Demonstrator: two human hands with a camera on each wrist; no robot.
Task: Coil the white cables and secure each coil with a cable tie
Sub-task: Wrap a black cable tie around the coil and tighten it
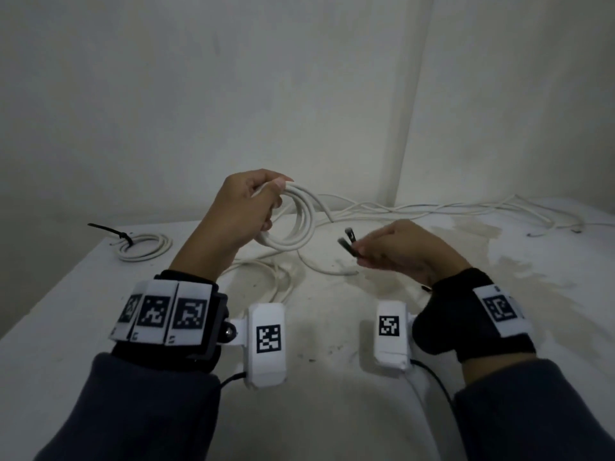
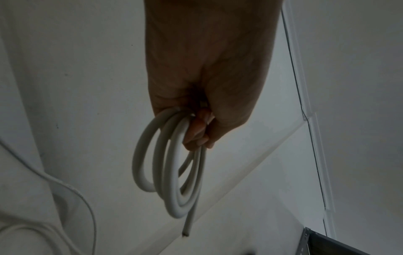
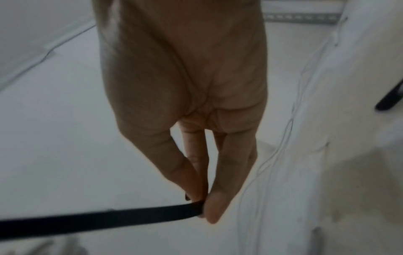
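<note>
My left hand grips a coil of white cable raised above the white table; its loops hang below the fist. In the left wrist view the fingers curl round the coil, and a cut end hangs down. To the right, my right hand pinches black cable ties, with two heads poking out toward the coil. The right wrist view shows a black strap pinched between thumb and fingertips.
A finished white coil bound with a black tie lies at the table's left edge. Loose white cables trail along the back right by the wall corner. More slack cable lies under the coil. Stains mark the table's right side.
</note>
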